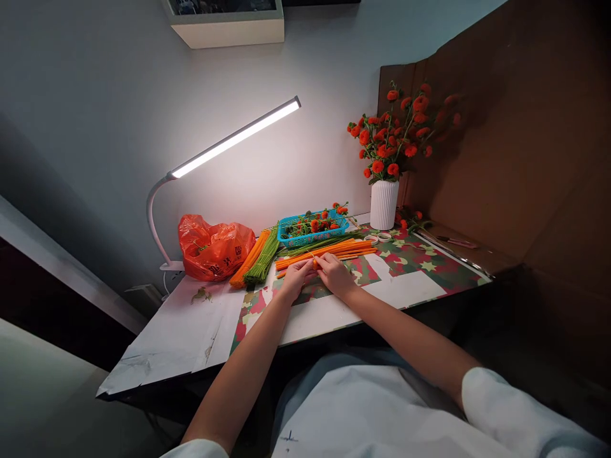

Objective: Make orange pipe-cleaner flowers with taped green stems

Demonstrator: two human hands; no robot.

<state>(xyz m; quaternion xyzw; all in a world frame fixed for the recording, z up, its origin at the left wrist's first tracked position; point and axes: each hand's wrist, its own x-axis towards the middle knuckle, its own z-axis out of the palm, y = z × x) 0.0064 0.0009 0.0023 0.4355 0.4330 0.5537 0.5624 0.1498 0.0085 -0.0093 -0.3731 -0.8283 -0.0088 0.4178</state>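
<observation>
Clock center: the two hands, with 12 o'clock toward the wall point(315, 70).
Left hand point(296, 280): thumb and fingers narrowed to a pinch on a small orange piece point(315, 263).
Right hand point(333, 273): fingertips also drawn together on the piece, meeting the left fingertips from the 3 o'clock side.
Small orange piece: between the fingertips of both hands, above the near side of the counter point(174, 331); its exact shape is too small to tell.
Loose orange strands point(351, 249): on the counter just beyond the hands, fanning toward 2 o'clock.
Loose green strands point(329, 243): between the orange ones and the basket.
Blue basket point(312, 237): at 12 o'clock, holding orange flowers with green stems.
Orange bundle point(249, 259) and green bundle point(262, 259): side by side at 9 to 10 o'clock.
Red plastic bag point(217, 249): at 9 o'clock, beside the orange bundle, with dark printing.
Leafy scrap point(201, 294): between 8 and 9 o'clock, on the white surface.
Desk lamp point(236, 140): lit, its bar at 11 o'clock.
White ribbed vase point(384, 205): upright at 2 o'clock, filled with orange-red flowers point(391, 137).
Pale loop handles point(379, 238): at 2 o'clock, nearer than the vase.
Flower stems point(411, 222): lying at 2 o'clock, just right of the vase.
Camouflage sheet point(420, 257): under the strands, reaching to 3 o'clock.
Cardboard point(515, 146): standing from 1 to 3 o'clock.
</observation>
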